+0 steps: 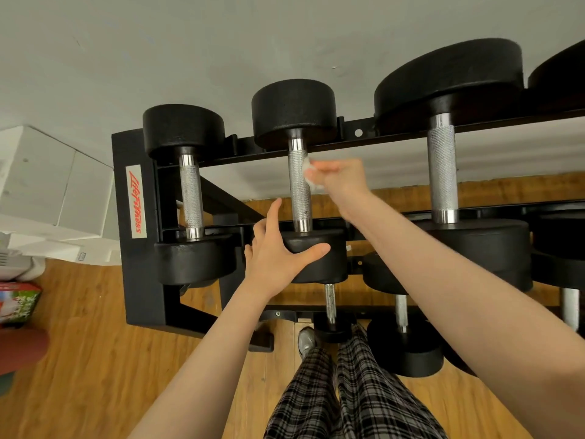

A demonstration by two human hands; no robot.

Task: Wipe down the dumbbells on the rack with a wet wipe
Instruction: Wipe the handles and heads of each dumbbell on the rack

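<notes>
Second dumbbell from the left end of the black steel two-tier rack, top tier: black round heads, knurled chrome handle. Small crumpled white wet wipe pinched in the right hand, fingers curled tight around it, wipe pressed against the right side of the handle near its far end. Left hand spread open, palm and thumb cupped over the rim of the near black head, fingers splayed, holding nothing, seemingly bracing the weight against rolling.

Step in hand, judging by this: scrubbing the handle. To do it well:
- Wrap the wipe around the bar rather than dabbing one side, then stroke from far collar to near collar.
- Turn the dumbbell a little with the bracing hand to bring the underside round; knurling probably traps grime, so firm pressure and a twisting rub.
- Refold for a fresh, damp face if the wipe looks spent; too bunched here to tell its condition.
- Finish with the smooth chrome collars and both heads.

Left neighbour and larger right neighbour alongside on the same tier, more dumbbells on the lower tier; cleaned or not, impossible to tell.
</notes>
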